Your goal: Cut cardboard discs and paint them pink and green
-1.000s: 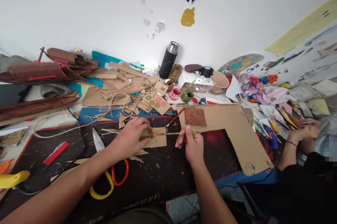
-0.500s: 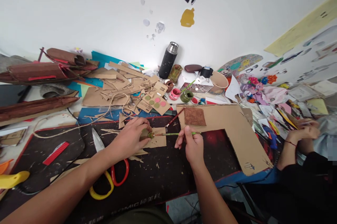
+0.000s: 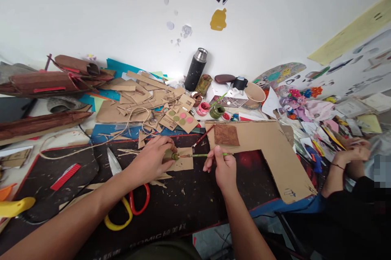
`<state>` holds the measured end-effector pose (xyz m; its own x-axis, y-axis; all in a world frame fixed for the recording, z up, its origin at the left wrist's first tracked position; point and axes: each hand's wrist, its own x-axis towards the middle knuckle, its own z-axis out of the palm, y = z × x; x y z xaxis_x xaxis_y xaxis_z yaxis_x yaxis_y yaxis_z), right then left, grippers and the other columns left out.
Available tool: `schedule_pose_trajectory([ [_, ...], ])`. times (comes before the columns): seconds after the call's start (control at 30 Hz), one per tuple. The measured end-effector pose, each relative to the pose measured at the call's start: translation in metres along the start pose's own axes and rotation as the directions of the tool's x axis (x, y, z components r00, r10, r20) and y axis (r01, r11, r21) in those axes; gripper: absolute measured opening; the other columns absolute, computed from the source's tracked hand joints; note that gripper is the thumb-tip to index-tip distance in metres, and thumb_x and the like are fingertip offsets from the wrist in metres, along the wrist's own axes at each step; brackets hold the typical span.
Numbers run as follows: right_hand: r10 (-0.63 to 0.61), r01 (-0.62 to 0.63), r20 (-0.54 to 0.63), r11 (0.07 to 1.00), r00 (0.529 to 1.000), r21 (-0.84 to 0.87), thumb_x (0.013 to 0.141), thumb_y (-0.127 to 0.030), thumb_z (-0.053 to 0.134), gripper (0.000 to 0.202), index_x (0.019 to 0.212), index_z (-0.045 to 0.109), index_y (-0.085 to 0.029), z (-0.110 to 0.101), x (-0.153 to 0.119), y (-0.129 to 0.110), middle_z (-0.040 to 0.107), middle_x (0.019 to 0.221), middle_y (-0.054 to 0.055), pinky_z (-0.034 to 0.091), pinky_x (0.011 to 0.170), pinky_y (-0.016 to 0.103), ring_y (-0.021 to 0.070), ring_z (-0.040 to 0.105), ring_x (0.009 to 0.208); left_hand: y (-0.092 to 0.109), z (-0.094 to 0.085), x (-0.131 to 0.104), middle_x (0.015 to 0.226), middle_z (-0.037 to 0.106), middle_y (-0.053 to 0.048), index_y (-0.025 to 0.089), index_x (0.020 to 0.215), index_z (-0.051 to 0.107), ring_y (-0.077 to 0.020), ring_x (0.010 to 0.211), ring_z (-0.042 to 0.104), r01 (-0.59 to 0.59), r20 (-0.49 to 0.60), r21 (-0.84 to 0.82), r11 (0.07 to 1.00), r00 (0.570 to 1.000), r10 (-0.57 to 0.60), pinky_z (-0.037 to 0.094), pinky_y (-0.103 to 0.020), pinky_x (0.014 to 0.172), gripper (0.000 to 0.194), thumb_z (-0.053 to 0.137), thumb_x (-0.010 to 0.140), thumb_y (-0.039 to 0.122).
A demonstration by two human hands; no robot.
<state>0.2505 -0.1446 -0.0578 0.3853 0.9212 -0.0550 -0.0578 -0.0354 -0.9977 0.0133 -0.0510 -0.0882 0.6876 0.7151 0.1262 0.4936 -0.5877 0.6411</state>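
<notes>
My left hand [image 3: 159, 155] is curled round a small olive-green painted piece [image 3: 168, 155], partly hidden by my fingers, so its full shape does not show. Under it lies a small cardboard rectangle [image 3: 186, 163] on the dark mat. Between thumb and fingers, my right hand [image 3: 225, 167] pinches a thin green-handled paintbrush [image 3: 197, 155]. The brush points left, its tip at the green piece. Behind the hands, a card with pink and green dots [image 3: 183, 120] rests near an open jar of green paint [image 3: 217, 112]. A second, dark red brush [image 3: 204, 136] lies on the mat.
Large scissors [image 3: 130, 203] lie by my left forearm. Cardboard scraps [image 3: 143, 93] heap up behind, beside brown model boats [image 3: 42, 82]. A black flask [image 3: 195, 70] stands at the wall. To the right are an L-shaped cardboard sheet [image 3: 284, 162] and another person's hands [image 3: 351, 154].
</notes>
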Motion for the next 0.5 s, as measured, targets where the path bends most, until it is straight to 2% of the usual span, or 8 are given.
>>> schedule_pose_trajectory([
  [0.27,-0.028,0.029,-0.048,0.999,0.998,0.037,0.095,-0.066,0.067,0.052,0.073,0.066,-0.018,-0.0054,0.0015,0.0023,0.059,0.048,-0.003,0.042,0.038,0.020,0.0140,0.063,0.040,-0.0031,0.0016,-0.0004,0.123,0.064,-0.007,0.024,0.107,0.070,-0.0308,0.118,0.059,-0.009,-0.006,-0.018,1.000,1.000,0.009,0.045,-0.046,0.107,0.019,0.068,0.089,0.029],
  [0.5,0.002,-0.002,0.008,0.999,1.000,0.054,0.094,-0.066,0.068,0.052,0.073,0.067,-0.018,-0.0018,-0.0021,0.0010,0.059,0.048,-0.002,0.042,0.038,0.020,0.0141,0.063,0.039,-0.0024,0.0007,-0.0004,0.121,0.065,-0.007,0.024,0.103,0.070,-0.0303,0.117,0.059,-0.016,-0.018,-0.011,1.000,1.000,0.016,0.045,-0.046,0.106,0.016,0.065,0.089,0.029],
])
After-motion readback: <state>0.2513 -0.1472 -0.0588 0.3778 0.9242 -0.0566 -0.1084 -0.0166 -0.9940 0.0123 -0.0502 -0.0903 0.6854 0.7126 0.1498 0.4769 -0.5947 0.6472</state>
